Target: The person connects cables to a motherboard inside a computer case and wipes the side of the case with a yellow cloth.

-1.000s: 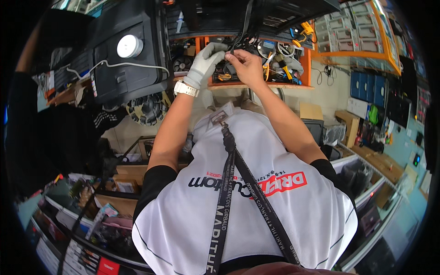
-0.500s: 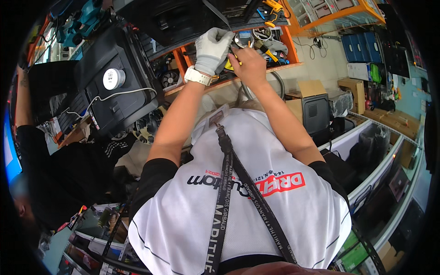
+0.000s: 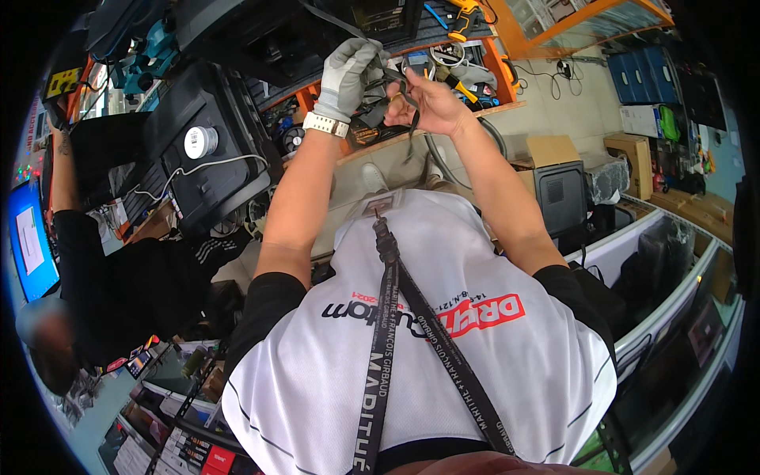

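My left hand (image 3: 345, 77), in a grey-white work glove, is closed on a flat black strap (image 3: 332, 17) that comes down from the dark bulky item above. A white watch (image 3: 325, 123) sits on that wrist. Beside it, to the right, my bare right hand (image 3: 434, 107) has its fingers curled with the strap's loose part running across them. The strap's tail (image 3: 412, 133) dangles below those fingers. Both hands are over an orange-edged drawer (image 3: 507, 79) full of tools. The strap's stretch between the hands is partly hidden by fingers.
A yellow-black power tool (image 3: 465, 20) lies on the bench's ridged top, above the drawer. At left stands a black case (image 3: 214, 131) bearing a white round tub (image 3: 201, 142) and a white cable. Another person (image 3: 134, 277) in black reaches up at far left. An open cardboard box (image 3: 546, 152) is at right.
Both hands have shifted slightly. My right hand has turned and opened somewhat, and the yellow item at its fingers no longer shows there. The strap's tail now hangs in view.
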Motion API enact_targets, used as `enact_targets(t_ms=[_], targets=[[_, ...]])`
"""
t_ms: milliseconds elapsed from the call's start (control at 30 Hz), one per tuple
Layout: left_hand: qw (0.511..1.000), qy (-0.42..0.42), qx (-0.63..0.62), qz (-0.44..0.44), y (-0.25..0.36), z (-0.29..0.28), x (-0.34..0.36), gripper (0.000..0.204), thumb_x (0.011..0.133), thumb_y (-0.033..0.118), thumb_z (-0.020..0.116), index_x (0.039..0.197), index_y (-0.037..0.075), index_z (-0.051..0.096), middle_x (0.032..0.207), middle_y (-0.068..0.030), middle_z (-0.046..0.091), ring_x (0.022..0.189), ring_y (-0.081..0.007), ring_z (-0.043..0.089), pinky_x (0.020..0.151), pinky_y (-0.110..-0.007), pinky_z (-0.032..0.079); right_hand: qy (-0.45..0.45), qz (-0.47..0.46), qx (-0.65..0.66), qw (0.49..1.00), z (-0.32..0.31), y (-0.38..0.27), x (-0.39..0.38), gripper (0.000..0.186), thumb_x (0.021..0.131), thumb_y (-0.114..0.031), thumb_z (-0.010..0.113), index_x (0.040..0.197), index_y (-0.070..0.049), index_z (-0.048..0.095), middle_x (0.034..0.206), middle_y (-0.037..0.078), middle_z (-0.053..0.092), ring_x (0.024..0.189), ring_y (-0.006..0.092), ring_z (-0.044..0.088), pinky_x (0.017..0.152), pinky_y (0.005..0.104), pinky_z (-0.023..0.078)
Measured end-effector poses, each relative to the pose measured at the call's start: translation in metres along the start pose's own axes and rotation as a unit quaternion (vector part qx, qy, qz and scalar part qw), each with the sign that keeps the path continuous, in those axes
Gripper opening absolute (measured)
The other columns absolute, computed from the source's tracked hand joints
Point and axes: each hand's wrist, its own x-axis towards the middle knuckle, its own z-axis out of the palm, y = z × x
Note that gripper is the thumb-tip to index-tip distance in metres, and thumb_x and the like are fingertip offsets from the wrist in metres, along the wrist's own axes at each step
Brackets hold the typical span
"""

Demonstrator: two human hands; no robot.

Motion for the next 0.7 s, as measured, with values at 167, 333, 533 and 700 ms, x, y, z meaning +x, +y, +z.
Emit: enact_targets(t_ms=[167,333,533,700], targets=[[0.992,-0.023,-0.12,0.02,-0.009,0.004,-0.007,0.014,0.113,0.014,0.075,0.119,0.002,0.076,0.111,-0.0084,0.081,0.102,-0.0188,0.079,0.09,-0.033,0.065,-0.053,0.049,0.023,0.997,0.009,-0.002,0.0,0.053,0.124,-0.049,0.048,0.138,-0.003,0.071,0.107,0.012,0.083,0.11,0.0294,0.079,0.105,0.0479,0.06],[0.995,0.095,0.022,-0.024,0.002,0.032,-0.006,0.015,0.109,0.013,0.078,0.114,0.0,0.074,0.101,-0.0066,0.077,0.088,-0.0173,0.076,0.079,-0.034,0.064,0.093,0.011,-0.055,0.994,0.021,0.003,-0.003,0.04,0.117,-0.04,0.068,0.132,-0.005,0.078,0.091,0.003,0.073,0.086,0.0191,0.07,0.093,0.042,0.064],[0.865,0.345,0.361,0.054,-0.018,0.02,-0.005,0.036,0.092,0.031,0.089,0.087,-0.004,0.08,0.074,-0.0133,0.077,0.067,-0.02,0.069,0.071,-0.042,0.057,0.399,-0.245,-0.722,0.509,0.024,0.01,0.014,0.018,0.088,-0.021,0.091,0.104,-0.014,0.085,0.097,0.004,0.076,0.1,0.0309,0.075,0.074,0.0391,0.057],[0.914,0.375,0.153,-0.006,-0.025,0.013,-0.003,0.027,0.095,0.023,0.087,0.092,-0.003,0.079,0.08,-0.0094,0.076,0.073,-0.0164,0.068,0.073,-0.036,0.057,0.361,-0.306,-0.777,0.415,0.014,0.033,0.03,0.02,0.086,-0.013,0.087,0.093,-0.011,0.068,0.096,0.007,0.068,0.099,0.0329,0.073,0.076,0.0493,0.057]])
